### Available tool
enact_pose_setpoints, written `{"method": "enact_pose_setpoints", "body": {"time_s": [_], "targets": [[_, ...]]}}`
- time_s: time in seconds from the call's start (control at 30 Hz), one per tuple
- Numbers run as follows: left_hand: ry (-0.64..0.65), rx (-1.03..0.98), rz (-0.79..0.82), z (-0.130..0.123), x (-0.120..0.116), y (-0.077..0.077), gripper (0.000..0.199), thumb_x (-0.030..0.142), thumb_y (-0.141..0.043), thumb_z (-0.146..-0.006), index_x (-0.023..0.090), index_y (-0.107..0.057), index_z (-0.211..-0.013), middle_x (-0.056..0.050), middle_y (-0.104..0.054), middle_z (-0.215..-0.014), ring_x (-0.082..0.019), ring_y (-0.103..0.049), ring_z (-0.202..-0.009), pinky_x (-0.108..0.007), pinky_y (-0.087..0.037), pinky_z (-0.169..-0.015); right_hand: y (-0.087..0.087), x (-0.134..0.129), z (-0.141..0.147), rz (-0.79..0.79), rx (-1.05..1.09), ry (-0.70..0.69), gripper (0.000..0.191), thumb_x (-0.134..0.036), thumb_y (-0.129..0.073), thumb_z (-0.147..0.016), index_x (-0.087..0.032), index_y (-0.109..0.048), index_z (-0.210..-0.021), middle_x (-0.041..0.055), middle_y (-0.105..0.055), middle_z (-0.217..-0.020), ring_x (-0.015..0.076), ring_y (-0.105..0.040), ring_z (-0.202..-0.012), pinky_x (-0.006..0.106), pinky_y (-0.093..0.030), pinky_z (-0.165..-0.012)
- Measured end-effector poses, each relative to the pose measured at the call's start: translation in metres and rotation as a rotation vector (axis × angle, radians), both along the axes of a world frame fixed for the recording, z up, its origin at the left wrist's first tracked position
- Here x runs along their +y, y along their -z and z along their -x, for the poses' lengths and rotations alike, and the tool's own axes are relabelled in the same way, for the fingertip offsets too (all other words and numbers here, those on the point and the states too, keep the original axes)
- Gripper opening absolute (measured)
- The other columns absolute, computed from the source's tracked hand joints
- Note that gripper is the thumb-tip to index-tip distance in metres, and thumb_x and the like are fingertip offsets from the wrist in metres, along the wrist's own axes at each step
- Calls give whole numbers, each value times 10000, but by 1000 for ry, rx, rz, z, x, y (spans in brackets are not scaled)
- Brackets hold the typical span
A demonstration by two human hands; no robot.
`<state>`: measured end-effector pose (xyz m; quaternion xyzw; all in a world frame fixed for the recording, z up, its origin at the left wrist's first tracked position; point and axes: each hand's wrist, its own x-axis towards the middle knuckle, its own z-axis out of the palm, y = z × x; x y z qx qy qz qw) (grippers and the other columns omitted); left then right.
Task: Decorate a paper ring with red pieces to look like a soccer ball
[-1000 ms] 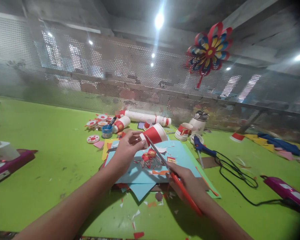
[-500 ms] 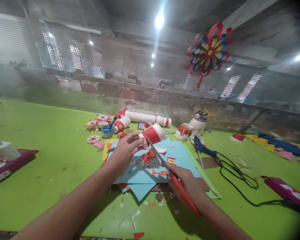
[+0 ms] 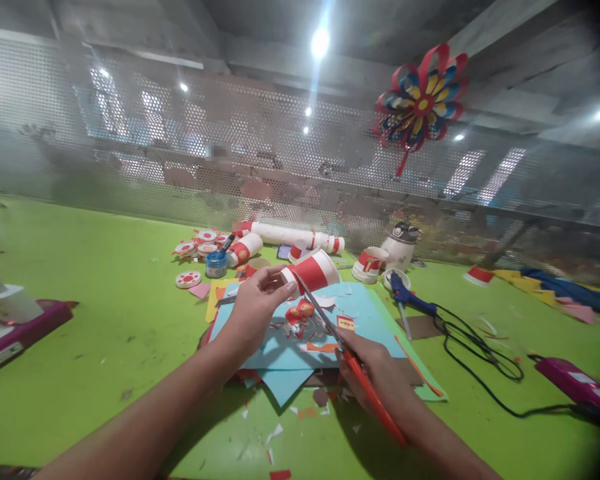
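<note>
My left hand [image 3: 263, 300] is closed around the base end of a red-and-white paper cup [image 3: 316, 272], which lies tilted sideways with its wide mouth to the right. In my right hand [image 3: 367, 363] is a pair of scissors [image 3: 373, 400] with red handles. The scissor blades reach up and left, their tips at the cup's side near my left fingers. Whether the tips are cutting in, I cannot tell. Beneath both hands are light blue paper sheets [image 3: 275, 357], with a crumpled red-and-gold scrap [image 3: 299, 313] and paper cuttings on top.
A blue glue gun [image 3: 410, 297] with a black cord lies right of the paper. Behind stand cut cups [image 3: 369, 265], a white kettle-like container [image 3: 400, 245], a long cup tube [image 3: 290, 235] and a blue jar [image 3: 215, 264]. Power strips [image 3: 23, 333] flank the green table [image 3: 105, 280].
The cup has turned slightly, its mouth shifting a little right and down. My left thumb has moved along it. The scissors stay close to the cup's side.
</note>
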<state>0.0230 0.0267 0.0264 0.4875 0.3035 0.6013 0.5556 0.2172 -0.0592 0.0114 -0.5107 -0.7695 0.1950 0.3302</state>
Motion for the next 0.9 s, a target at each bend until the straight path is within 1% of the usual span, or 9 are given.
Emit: {"method": "enact_pose_setpoints", "body": {"time_s": [0.1, 0.23, 0.3, 0.43, 0.53, 0.67, 0.73, 0.8, 0.9], "targets": [[-11, 0, -4, 0, 0, 0, 416, 277, -797, -677, 119, -660, -1037, -115, -708, -1032, -214, -642, -922, -337, -492, -828, 2, 0, -1, -9, 22, -4, 360, -130, -503, -828, -179, -660, -1149, 13, -690, -815, 167, -620, -700, 235, -501, -653], [-10, 4, 2, 0, 1, 2, 443, 276, -798, -675, 117, -647, -1060, -113, -698, -1043, -208, -642, -906, -337, -494, -821, 6, 0, 0, 13, 32, -24, 329, -141, -483, -833, -196, -669, -1099, -9, -668, -717, 156, -606, -617, 217, -478, -563], [-7, 5, 5, 0, 1, 2, 456, 275, -795, -676, 116, -639, -1073, -117, -690, -1059, -213, -643, -911, -342, -495, -818, 7, 0, 1, 10, 34, -13, 323, -135, -472, -825, -199, -673, -1069, -14, -656, -685, 154, -598, -595, 216, -469, -544], [-6, 4, -5, 0, 0, 0, 457, 274, -790, -678, 113, -631, -1075, -124, -686, -1077, -220, -649, -915, -344, -503, -806, 5, 1, 3, 2, 41, -1, 275, -132, -486, -814, -194, -675, -1004, -2, -671, -734, 159, -608, -637, 227, -487, -587], [-6, 13, -14, 0, -1, -2, 446, 258, -787, -682, 114, -630, -1074, -121, -695, -1060, -216, -655, -910, -341, -508, -807, 4, 2, 2, -11, 51, 4, 265, -171, -509, -827, -182, -674, -1035, 13, -664, -784, 176, -614, -703, 247, -502, -639], [-3, 26, -26, 0, -3, -3, 444, 230, -792, -674, 118, -627, -1071, -115, -695, -1062, -215, -658, -903, -346, -516, -814, 3, 2, 0, 6, 56, 15, 312, -140, -505, -818, -171, -664, -1084, -2, -648, -744, 163, -598, -664, 230, -491, -595], [4, 26, -29, 0, -5, -3, 445, 235, -791, -679, 123, -624, -1076, -109, -695, -1062, -222, -658, -918, -358, -518, -831, 3, 1, 0, 16, 57, 13, 334, -111, -493, -812, -173, -657, -1097, -4, -663, -759, 157, -596, -658, 228, -489, -602], [8, 18, -29, 0, -6, -4, 443, 238, -790, -682, 130, -623, -1078, -101, -693, -1056, -224, -652, -936, -363, -517, -843, 3, -1, 0, 8, 50, 18, 302, -104, -496, -810, -171, -664, -1051, -5, -662, -753, 153, -589, -650, 226, -482, -600], [19, -7, -21, -1, -6, -3, 444, 235, -797, -676, 140, -623, -1073, -87, -690, -1036, -213, -644, -936, -352, -520, -837, 1, -3, 3, -16, 38, 42, 200, -124, -516, -815, -169, -673, -930, -9, -633, -706, 149, -564, -625, 221, -461, -574]]}}
